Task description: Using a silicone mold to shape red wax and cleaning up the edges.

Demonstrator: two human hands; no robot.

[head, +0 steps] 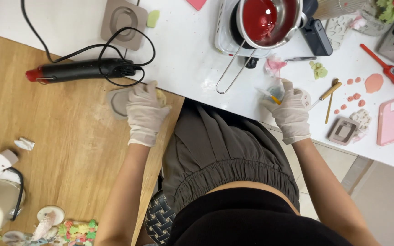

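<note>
Step in hand, prob. mould handling: left hand (146, 114) lies flat, fingers spread, pressing grey mould (117, 103) under palm. Right hand (290, 111) pinches small orange-tipped tool (274, 98). Next move needs steady mould, precise tool tip.

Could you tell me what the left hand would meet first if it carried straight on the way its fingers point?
Probably the black heat gun and its looped cord: the left hand points up-frame from the grey mould.

Both arms extended forward, gloved: left hand (146, 110) flat, palm down; right hand (291, 110) curled, fingers pinched.
</note>
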